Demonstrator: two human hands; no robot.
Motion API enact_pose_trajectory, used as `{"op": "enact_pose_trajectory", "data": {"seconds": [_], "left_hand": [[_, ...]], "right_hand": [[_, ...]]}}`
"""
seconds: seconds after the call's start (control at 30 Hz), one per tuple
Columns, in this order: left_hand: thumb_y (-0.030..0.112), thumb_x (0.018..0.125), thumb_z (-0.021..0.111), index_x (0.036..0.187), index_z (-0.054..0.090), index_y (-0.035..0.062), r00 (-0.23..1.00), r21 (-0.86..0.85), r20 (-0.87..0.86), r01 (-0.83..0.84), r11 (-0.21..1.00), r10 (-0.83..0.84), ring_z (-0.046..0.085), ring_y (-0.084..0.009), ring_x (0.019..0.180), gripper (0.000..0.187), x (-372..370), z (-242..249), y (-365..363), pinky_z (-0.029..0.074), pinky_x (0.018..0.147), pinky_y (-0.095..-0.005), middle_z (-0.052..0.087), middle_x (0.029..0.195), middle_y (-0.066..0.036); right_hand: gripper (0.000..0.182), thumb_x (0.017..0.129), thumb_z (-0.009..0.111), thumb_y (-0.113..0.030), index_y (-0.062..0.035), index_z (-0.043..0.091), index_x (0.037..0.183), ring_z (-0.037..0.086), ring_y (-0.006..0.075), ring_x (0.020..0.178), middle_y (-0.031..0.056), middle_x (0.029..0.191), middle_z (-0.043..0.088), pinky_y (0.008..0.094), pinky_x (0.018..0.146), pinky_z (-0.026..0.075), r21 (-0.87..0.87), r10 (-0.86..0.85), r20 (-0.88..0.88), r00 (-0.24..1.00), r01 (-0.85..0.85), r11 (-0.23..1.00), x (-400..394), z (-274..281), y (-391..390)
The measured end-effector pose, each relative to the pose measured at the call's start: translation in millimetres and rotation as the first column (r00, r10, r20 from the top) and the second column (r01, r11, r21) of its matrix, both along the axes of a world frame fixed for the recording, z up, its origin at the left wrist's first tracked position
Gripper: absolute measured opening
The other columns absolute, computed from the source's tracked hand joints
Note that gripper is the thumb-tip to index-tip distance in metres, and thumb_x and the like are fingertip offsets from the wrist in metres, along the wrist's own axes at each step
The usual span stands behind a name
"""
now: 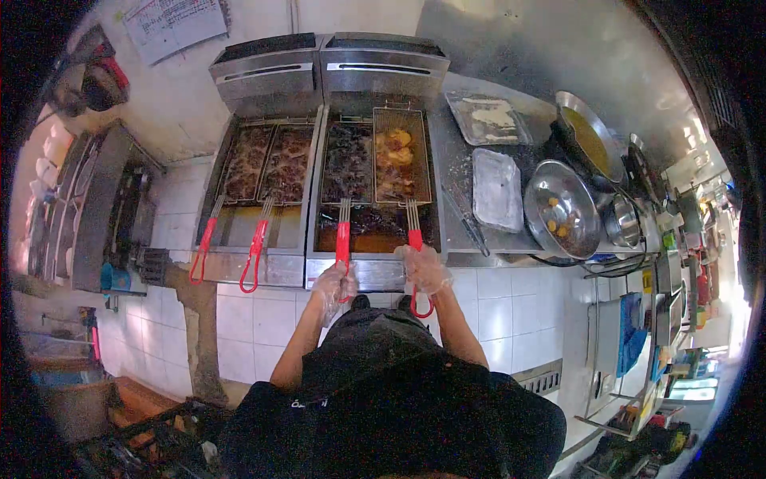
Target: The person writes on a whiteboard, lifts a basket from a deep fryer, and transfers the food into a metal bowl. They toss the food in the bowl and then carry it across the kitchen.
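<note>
Both my hands wear clear plastic gloves. My left hand (335, 286) is closed on the lower part of a red handle (343, 242), which belongs to the left fry basket (348, 164) of the right-hand fryer. That basket sits down in dark, bubbling oil. With my right hand (428, 270) I grip the red handle of the right fry basket (401, 180). Golden pieces of food (394, 147) lie in its mesh, and this basket looks higher than its neighbour.
The left fryer (263, 217) holds two more baskets in bubbling oil. On the right-hand counter are tongs (469, 225), a white-dusted tray (496, 190), a steel bowl (550, 191) with a few yellow pieces, and a pan of yellowish liquid (592, 144). Cables (610, 270) hang at the counter's edge.
</note>
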State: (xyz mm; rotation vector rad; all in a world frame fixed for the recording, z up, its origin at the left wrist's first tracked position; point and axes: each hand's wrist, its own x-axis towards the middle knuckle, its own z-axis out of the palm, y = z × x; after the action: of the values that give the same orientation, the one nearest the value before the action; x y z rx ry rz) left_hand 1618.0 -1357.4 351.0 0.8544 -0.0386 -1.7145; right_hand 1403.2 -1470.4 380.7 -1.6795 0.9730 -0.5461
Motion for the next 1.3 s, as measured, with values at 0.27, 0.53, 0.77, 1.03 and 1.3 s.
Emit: {"op": "enact_pose_trajectory", "data": {"seconds": [0.27, 0.53, 0.77, 1.03, 1.3], "left_hand": [[0.027, 0.082, 0.052, 0.091, 0.049, 0.0013, 0.999, -0.039, 0.038, 0.010, 0.999, -0.008, 0.047, -0.0147, 0.054, 0.027, 1, 6, 3, 0.039, 0.045, -0.0260, 0.051, 0.064, -0.003], [0.025, 0.083, 0.050, 0.080, 0.047, 0.0065, 0.976, -0.086, -0.009, 0.215, 0.973, -0.217, 0.034, -0.0095, 0.040, 0.019, 16, -38, -52, 0.030, 0.039, -0.0256, 0.036, 0.050, 0.004], [0.021, 0.084, 0.047, 0.077, 0.046, 0.0092, 0.990, -0.002, 0.075, 0.123, 0.992, -0.123, 0.029, -0.0100, 0.036, 0.014, 7, 4, -47, 0.023, 0.035, -0.0254, 0.031, 0.048, 0.006], [0.032, 0.084, 0.048, 0.074, 0.046, 0.0133, 0.993, 0.028, 0.073, 0.087, 0.996, -0.089, 0.036, -0.0113, 0.040, 0.021, -4, 4, -20, 0.028, 0.036, -0.0260, 0.038, 0.051, 0.002], [0.030, 0.085, 0.047, 0.075, 0.045, 0.0135, 0.960, 0.035, 0.273, 0.059, 0.998, -0.066, 0.036, -0.0108, 0.040, 0.020, -18, 34, -13, 0.028, 0.035, -0.0250, 0.039, 0.052, 0.002]], "right_hand": [[0.021, 0.082, 0.053, -0.026, -0.0095, 0.049, 0.069, 0.042, 0.0084, 0.039, -0.0039, 0.050, 0.043, 0.0242, 0.035, 0.032, 0.373, -0.191, 0.204, 0.960, 0.104, 0.922, 16, -8, -15], [0.016, 0.083, 0.052, -0.020, -0.0065, 0.050, 0.075, 0.042, 0.0095, 0.039, -0.0025, 0.050, 0.042, 0.0251, 0.035, 0.032, 0.475, -0.201, 0.215, 0.956, 0.078, 0.876, 17, -11, -15], [0.018, 0.084, 0.047, -0.021, -0.0060, 0.056, 0.088, 0.037, 0.0083, 0.037, -0.0037, 0.053, 0.041, 0.0235, 0.032, 0.029, 0.263, -0.007, 0.182, 0.983, -0.042, 0.964, 16, -25, -17], [0.022, 0.083, 0.043, -0.022, -0.0055, 0.056, 0.091, 0.041, 0.0077, 0.043, -0.0039, 0.053, 0.041, 0.0237, 0.040, 0.035, 0.623, -0.256, 0.170, 0.952, 0.098, 0.776, 12, -33, -17], [0.029, 0.086, 0.037, -0.028, -0.0076, 0.057, 0.092, 0.049, 0.0143, 0.050, 0.0035, 0.051, 0.042, 0.0300, 0.047, 0.041, -0.029, 0.029, -0.126, 0.992, -0.033, 0.999, 11, -20, -13]]}}
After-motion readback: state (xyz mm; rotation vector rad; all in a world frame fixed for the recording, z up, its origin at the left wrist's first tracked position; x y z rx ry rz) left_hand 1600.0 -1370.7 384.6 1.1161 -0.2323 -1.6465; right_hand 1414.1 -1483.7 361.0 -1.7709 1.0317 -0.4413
